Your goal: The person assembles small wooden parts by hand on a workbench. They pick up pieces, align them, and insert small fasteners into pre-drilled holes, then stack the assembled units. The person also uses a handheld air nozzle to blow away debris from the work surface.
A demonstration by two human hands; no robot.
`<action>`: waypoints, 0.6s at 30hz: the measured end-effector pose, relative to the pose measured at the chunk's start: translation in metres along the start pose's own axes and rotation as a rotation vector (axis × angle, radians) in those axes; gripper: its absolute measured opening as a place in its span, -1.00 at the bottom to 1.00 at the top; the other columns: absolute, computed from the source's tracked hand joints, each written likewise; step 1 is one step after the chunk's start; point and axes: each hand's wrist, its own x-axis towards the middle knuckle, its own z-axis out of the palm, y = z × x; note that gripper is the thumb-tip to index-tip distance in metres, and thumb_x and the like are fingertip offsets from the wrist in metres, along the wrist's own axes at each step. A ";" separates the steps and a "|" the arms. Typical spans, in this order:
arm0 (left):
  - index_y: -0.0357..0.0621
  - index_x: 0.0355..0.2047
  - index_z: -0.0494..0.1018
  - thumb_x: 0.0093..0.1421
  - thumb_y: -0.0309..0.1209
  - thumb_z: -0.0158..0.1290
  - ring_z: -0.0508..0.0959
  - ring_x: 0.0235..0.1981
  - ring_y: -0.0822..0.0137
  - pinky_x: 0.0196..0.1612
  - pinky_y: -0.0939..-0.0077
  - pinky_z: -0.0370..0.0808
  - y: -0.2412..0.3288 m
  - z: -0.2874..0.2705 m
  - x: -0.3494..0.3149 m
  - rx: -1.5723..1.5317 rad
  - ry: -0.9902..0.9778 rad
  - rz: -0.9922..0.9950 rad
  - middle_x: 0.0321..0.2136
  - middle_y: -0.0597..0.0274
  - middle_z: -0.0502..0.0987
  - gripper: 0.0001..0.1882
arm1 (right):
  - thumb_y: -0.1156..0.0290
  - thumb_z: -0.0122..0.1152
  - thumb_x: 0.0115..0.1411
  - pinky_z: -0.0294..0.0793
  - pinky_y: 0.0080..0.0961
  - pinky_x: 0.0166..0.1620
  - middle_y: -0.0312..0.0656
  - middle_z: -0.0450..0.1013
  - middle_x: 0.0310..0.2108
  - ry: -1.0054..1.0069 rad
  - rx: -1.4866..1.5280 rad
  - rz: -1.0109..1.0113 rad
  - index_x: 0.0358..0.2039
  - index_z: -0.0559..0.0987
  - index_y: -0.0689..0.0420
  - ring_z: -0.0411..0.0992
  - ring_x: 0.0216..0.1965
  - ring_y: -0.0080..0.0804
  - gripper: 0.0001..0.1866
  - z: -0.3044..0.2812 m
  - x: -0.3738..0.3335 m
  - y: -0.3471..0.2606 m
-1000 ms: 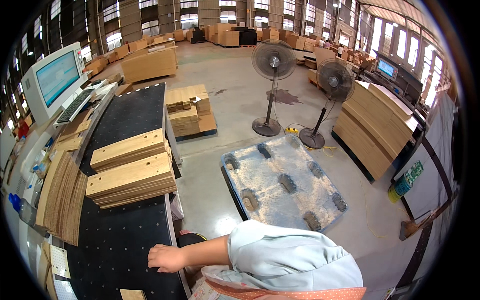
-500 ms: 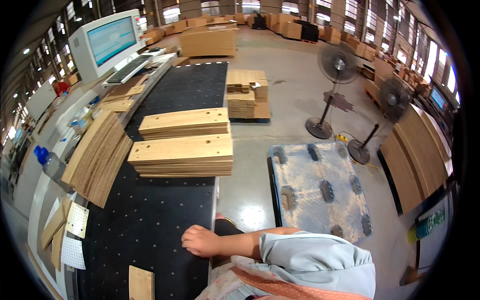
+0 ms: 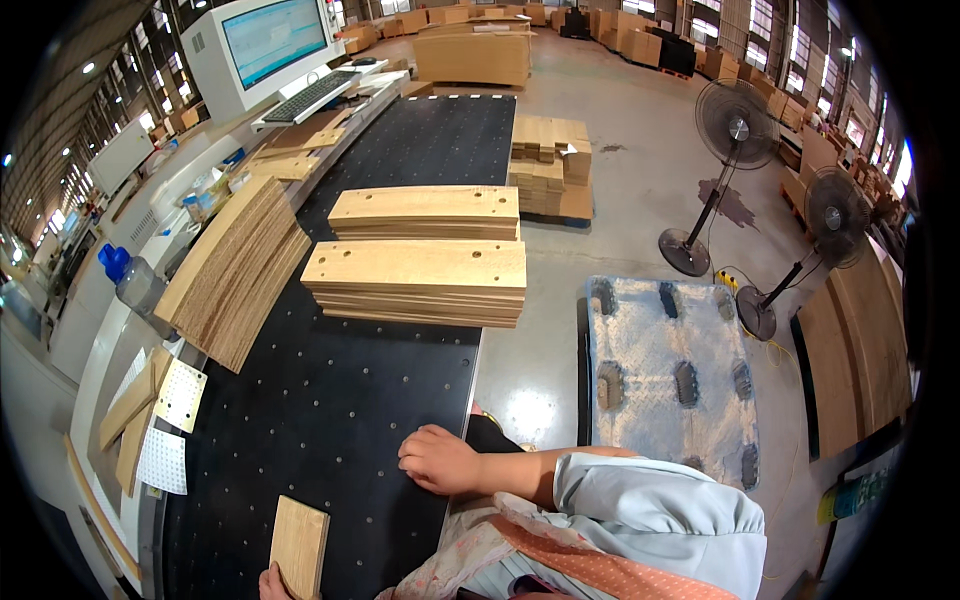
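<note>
At the bottom of the head view, the fingers of my left hand grip the lower left edge of a short wooden board. The board tilts slightly over the black table; the rest of that hand is cut off by the frame. My right hand rests on the table's near right edge, fingers curled in, with nothing visible in them. Farther up the table lie two stacks of long wooden panels with drilled holes, a nearer stack and a farther stack.
A leaning stack of boards lines the table's left side, near a blue-capped bottle. Beyond are a computer monitor and keyboard. A worn blue pallet and two standing fans occupy the floor at right.
The view has shifted, so the table and stacks sit farther right and higher. More of the short board shows, and my left fingers have come into view. My right hand stays at the table edge.
</note>
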 end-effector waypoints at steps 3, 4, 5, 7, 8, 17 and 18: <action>-0.09 0.25 0.23 -0.21 -0.34 0.32 0.32 0.13 -0.16 0.19 0.09 0.30 -0.007 0.006 -0.001 -0.021 0.059 0.069 0.09 -0.17 0.31 -0.07 | 0.43 0.25 -0.06 0.29 -0.27 0.02 -0.25 0.36 -0.28 -0.008 -0.003 0.001 -0.42 0.44 0.07 0.35 -0.12 -0.27 -0.82 0.001 -0.001 0.001; -0.09 0.24 0.24 -0.22 -0.35 0.32 0.32 0.13 -0.16 0.18 0.08 0.30 -0.010 0.008 -0.001 -0.028 0.082 0.108 0.08 -0.17 0.32 -0.07 | 0.43 0.24 -0.06 0.29 -0.28 0.02 -0.25 0.37 -0.28 -0.006 -0.005 -0.001 -0.43 0.45 0.07 0.35 -0.12 -0.27 -0.83 0.000 -0.001 0.000; -0.09 0.23 0.25 -0.22 -0.35 0.32 0.32 0.13 -0.16 0.18 0.08 0.30 -0.010 0.008 0.000 -0.030 0.085 0.098 0.08 -0.17 0.32 -0.08 | 0.42 0.24 -0.06 0.29 -0.28 0.02 -0.25 0.37 -0.28 -0.004 -0.004 0.002 -0.43 0.45 0.07 0.35 -0.12 -0.27 -0.83 0.000 -0.001 0.000; -0.10 0.22 0.26 -0.23 -0.36 0.33 0.32 0.13 -0.15 0.18 0.08 0.30 -0.007 0.009 0.001 -0.033 0.090 0.081 0.07 -0.17 0.33 -0.08 | 0.42 0.23 -0.05 0.29 -0.28 0.03 -0.25 0.39 -0.27 0.001 -0.005 0.011 -0.44 0.46 0.07 0.35 -0.12 -0.28 -0.85 0.000 -0.002 0.000; -0.10 0.23 0.26 -0.24 -0.36 0.33 0.32 0.12 -0.15 0.18 0.08 0.30 -0.008 0.009 0.001 -0.027 0.084 0.077 0.07 -0.17 0.33 -0.07 | 0.42 0.23 -0.05 0.29 -0.29 0.03 -0.25 0.39 -0.27 0.007 -0.008 0.007 -0.44 0.46 0.07 0.35 -0.12 -0.28 -0.85 0.000 -0.002 0.000; -0.10 0.25 0.22 -0.22 -0.36 0.33 0.33 0.12 -0.15 0.20 0.10 0.28 -0.003 0.003 -0.003 -0.007 0.037 0.044 0.09 -0.17 0.31 -0.06 | 0.43 0.23 -0.04 0.31 -0.30 0.03 -0.23 0.41 -0.27 0.042 0.005 0.001 -0.43 0.51 0.09 0.36 -0.11 -0.27 -0.87 0.001 -0.001 0.000; -0.11 0.24 0.22 -0.22 -0.35 0.33 0.33 0.12 -0.15 0.20 0.10 0.28 0.001 0.001 -0.002 0.002 0.039 0.047 0.09 -0.17 0.31 -0.06 | 0.43 0.23 -0.04 0.31 -0.30 0.03 -0.23 0.41 -0.27 0.045 0.002 0.004 -0.42 0.51 0.09 0.36 -0.11 -0.26 -0.87 0.001 -0.002 0.000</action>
